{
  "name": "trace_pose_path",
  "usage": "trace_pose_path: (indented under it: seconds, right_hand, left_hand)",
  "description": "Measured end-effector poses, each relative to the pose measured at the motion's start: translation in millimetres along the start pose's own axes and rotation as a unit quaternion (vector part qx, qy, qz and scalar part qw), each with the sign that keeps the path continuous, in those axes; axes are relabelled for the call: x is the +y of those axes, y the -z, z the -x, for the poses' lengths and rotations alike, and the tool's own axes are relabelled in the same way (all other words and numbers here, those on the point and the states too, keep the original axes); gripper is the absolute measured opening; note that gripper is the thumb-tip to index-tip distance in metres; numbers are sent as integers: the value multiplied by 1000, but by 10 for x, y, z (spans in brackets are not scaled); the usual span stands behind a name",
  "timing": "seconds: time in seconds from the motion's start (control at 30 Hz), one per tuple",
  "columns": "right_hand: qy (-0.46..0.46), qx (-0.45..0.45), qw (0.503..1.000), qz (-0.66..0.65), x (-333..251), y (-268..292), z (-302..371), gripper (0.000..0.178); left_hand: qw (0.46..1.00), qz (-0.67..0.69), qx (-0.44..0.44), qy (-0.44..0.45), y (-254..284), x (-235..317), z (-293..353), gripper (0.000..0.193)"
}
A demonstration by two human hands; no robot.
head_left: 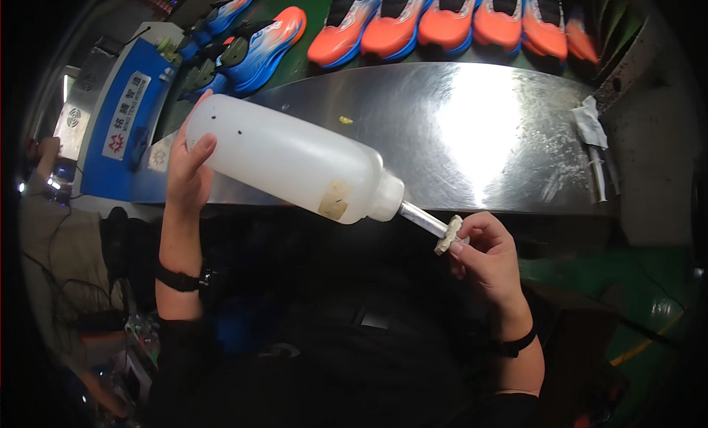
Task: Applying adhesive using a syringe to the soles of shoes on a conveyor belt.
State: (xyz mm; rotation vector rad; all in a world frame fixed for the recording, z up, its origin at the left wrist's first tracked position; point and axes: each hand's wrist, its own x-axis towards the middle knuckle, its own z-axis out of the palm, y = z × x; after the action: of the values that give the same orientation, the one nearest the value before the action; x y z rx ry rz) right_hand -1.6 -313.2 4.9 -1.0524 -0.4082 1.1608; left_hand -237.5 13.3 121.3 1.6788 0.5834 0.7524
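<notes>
A large translucent white plastic bottle (287, 155) lies tilted in the air over the near bench edge, its neck toward the lower right. Round its base, my left hand (190, 166) is closed. Out of the neck comes a clear syringe-like tube (424, 219), whose far part inside the bottle I cannot make out. A lumpy cream-coloured piece (448, 235) surrounds the tube's outer end. There my right hand (489, 258) pinches the tube with thumb and fingers. A brownish patch of tape (334, 199) sticks to the bottle's side near its shoulder.
Beneath the bottle is a shiny metal bench (413, 118). Several orange-and-blue shoes (391, 29) line its far side. A blue panel (122, 118) stands left. A thin white tool with a white wrap (592, 133) lies at the right. Another person's arm (48, 155) shows at far left.
</notes>
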Motion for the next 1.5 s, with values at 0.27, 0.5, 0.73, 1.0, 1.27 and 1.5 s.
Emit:
trace_pose_path:
  seconds: [0.27,0.5,0.73,1.0,1.27,1.5]
  right_hand:
    - [59,-39,997,-34,100,11,-2,18]
    - [41,-46,998,-30,117,120,-29,19]
    - [-19,-62,992,-105,96,237,-29,13]
    - [-41,-42,997,-50,86,195,29,14]
    - [-11,-23,999,-29,75,136,52,16]
    - [20,1,999,29,-20,79,60,15]
  left_hand:
    - [999,-37,29,17,-127,229,54,87]
    - [997,-55,42,26,-288,376,36,89]
    - [997,-59,40,39,-290,366,56,87]
    - [998,-38,32,48,-215,279,95,83]
    - [999,6,10,41,-129,148,80,82]
    - [998,37,-6,53,-11,9,22,82]
